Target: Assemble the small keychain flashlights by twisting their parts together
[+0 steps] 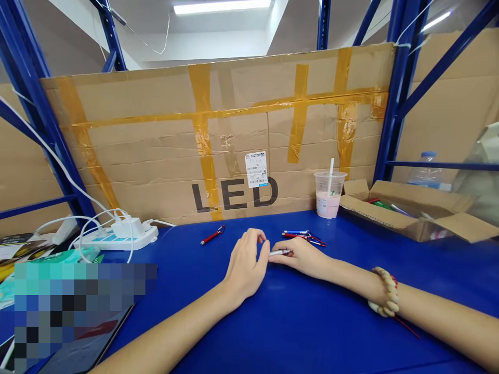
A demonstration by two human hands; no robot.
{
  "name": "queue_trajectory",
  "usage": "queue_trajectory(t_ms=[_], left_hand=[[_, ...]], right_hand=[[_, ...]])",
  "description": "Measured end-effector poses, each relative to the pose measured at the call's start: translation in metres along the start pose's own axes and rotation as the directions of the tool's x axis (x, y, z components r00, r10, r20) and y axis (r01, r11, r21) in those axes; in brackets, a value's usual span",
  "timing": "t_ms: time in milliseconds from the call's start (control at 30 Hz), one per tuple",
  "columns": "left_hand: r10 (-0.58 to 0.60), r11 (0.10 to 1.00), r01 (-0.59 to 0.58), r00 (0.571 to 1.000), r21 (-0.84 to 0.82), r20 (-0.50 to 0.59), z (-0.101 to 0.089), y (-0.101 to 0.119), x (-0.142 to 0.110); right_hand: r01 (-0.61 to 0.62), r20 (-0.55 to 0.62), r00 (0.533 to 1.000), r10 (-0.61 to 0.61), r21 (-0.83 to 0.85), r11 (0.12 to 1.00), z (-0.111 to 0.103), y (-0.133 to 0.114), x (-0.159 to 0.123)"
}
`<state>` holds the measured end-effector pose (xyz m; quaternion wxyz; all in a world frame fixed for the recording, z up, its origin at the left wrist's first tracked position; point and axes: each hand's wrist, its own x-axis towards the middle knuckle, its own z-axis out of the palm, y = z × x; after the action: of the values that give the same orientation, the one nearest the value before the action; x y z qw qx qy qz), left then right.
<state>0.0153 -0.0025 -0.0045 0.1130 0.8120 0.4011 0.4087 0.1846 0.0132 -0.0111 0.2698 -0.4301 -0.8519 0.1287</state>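
Observation:
Both my hands rest on the blue table and meet at a small silver pen-shaped object. My left hand curls its fingers over one end of it. My right hand pinches the other end, palm down, with a beaded bracelet on the wrist. A red pen-shaped piece lies to the left, behind my left hand. A small cluster of blue and red pieces lies just behind my right hand.
A taped cardboard wall marked LED closes the back. A plastic cup with a pink drink and straw stands at right, beside an open cardboard box. A white power strip with cables lies left. A dark tablet sits at front left.

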Motion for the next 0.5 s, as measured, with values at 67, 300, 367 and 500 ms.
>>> queue_trajectory(t_ms=[67,300,367,500], left_hand=[[0.015,0.997,-0.012,0.999,-0.076,0.035,0.001,0.004,-0.004],[-0.08,0.921,0.035,0.992,-0.387,-0.101,0.005,0.013,-0.01],[-0.165,0.876,0.102,0.982,-0.472,-0.094,0.005,0.008,-0.005],[-0.342,0.659,0.346,0.929,-0.668,0.144,0.007,-0.006,0.007]], right_hand=[[0.01,-0.046,0.999,-0.007,0.059,0.998,0.0,-0.002,0.0],[-0.02,-0.185,0.981,0.055,0.184,0.983,-0.007,-0.015,-0.001],[-0.016,-0.194,0.98,0.052,0.182,0.983,-0.007,-0.015,-0.002],[-0.026,-0.152,0.987,0.052,0.167,0.986,-0.006,-0.008,-0.002]])
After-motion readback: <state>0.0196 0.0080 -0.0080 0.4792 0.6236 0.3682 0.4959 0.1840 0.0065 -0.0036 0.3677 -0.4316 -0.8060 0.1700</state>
